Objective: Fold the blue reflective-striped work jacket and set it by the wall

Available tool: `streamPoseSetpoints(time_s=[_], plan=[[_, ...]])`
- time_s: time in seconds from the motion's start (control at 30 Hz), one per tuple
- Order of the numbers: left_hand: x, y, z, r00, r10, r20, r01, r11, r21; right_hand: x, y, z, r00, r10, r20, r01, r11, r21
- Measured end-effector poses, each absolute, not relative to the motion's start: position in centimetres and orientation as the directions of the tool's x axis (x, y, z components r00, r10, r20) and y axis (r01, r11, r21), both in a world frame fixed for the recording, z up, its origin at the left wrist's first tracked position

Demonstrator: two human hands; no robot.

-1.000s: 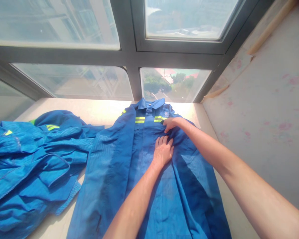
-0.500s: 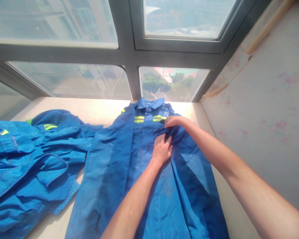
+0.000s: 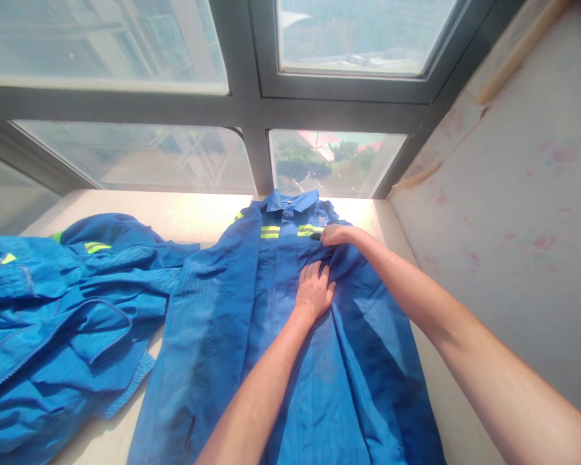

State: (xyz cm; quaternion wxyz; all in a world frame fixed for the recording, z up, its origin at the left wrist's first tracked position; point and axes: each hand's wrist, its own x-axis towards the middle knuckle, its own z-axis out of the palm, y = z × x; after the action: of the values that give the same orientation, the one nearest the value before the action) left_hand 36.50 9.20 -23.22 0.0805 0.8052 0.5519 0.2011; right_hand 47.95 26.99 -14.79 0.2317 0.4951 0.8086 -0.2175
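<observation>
A blue work jacket [image 3: 223, 310] with yellow-and-silver reflective strips lies front up, its collar toward the window. My left hand [image 3: 314, 294] rests flat on the chest, fingers spread, just below the strip on the right side. Above it, my right hand [image 3: 336, 235] is closed at the chest pocket area, beside the strip and under a small pale emblem [image 3: 323, 220]. A small black tip [image 3: 315, 236] sticks out from its fingers; the rest of that object is hidden in the hand.
Another blue garment [image 3: 77, 310] with a zipper lies crumpled at the left. Both garments are on a pale ledge [image 3: 174, 213] below grey-framed windows [image 3: 242, 106]. A wall with faded flowered paper [image 3: 513, 258] bounds the right side.
My right hand has shifted very slightly to the right, and a little more of the black tip shows. My left hand and the jacket have stayed in place.
</observation>
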Motion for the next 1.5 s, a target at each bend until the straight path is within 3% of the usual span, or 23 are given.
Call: streamPoseSetpoints(time_s=[0.2, 0.4, 0.7, 0.9, 1.03, 1.27, 1.37, 1.5], plan=[[36.2, 9.4, -24.1, 0.304, 0.907, 0.29, 0.844, -0.398, 0.359, 48.2, 26.2, -14.3, -0.367, 0.718, -0.592, 0.921, 0.367, -0.127], [36.1, 9.6, -24.3, 0.291, 0.909, 0.299, 0.825, -0.396, 0.404, 49.0, 26.0, -13.8, -0.494, 0.705, -0.509, 0.862, 0.474, -0.18], [36.1, 10.2, -24.5, 0.174, 0.946, 0.274, 0.777, -0.303, 0.551, 49.7, 19.6, -17.0, -0.558, 0.804, -0.203, 0.827, 0.558, -0.067], [36.1, 10.8, -24.6, 0.105, 0.963, 0.247, 0.732, -0.243, 0.636, 50.2, 15.4, -19.0, -0.657, 0.752, -0.047, 0.754, 0.657, -0.022], [35.5, 11.4, -23.7, 0.124, 0.967, 0.222, 0.796, -0.231, 0.56, 50.4, 13.9, -19.5, -0.672, 0.74, 0.002, 0.74, 0.672, -0.027], [33.8, 14.2, -21.4, 0.203, 0.979, 0.034, 0.958, -0.205, 0.199, 51.4, 14.7, -20.8, -0.614, 0.784, 0.094, 0.769, 0.621, -0.154], [34.0, 15.0, -21.1, 0.181, 0.983, -0.019, 0.971, -0.175, 0.165, 52.1, 15.2, -21.3, -0.579, 0.804, 0.135, 0.783, 0.595, -0.183], [34.4, 15.1, -20.9, 0.162, 0.987, -0.021, 0.963, -0.153, 0.224, 52.5, 15.6, -21.5, -0.566, 0.815, 0.121, 0.783, 0.578, -0.232]])
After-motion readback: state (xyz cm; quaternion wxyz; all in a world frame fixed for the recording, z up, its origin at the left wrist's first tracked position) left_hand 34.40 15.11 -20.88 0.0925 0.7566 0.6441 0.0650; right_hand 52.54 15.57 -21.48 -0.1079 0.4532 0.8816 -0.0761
